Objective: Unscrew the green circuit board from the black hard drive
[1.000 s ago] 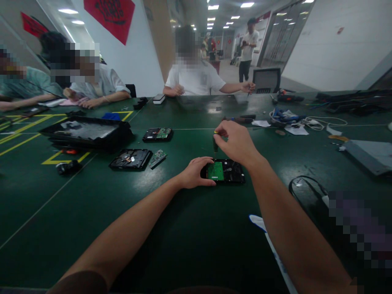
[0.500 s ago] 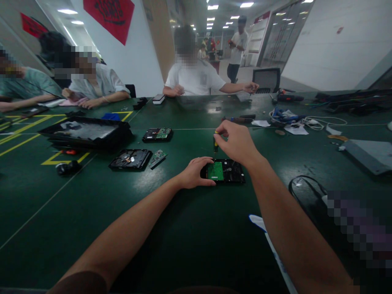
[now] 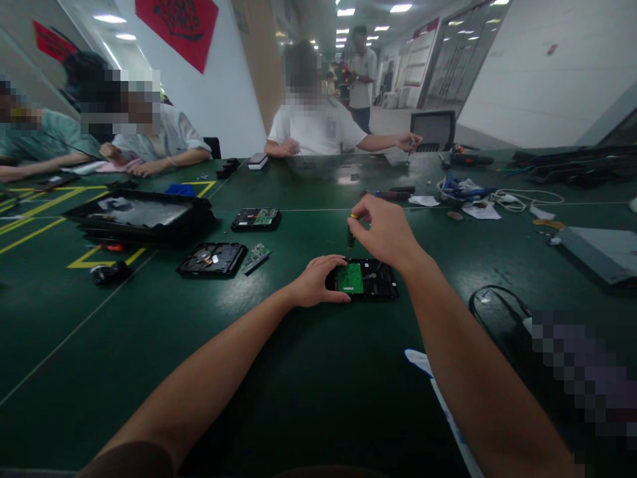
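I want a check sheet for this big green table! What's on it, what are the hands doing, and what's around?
Surface: dark green table with yellow floor-style lines at left.
Job's things: hard drive, green circuit board up; screwdriver upright over its far edge.
Clutter: open drive, loose board, second drive, black tray.
Grippers: left hand grips the drive's left end; right hand pinches the screwdriver.
Cables: white cable, black cable.
Surroundings: seated people, white walls.
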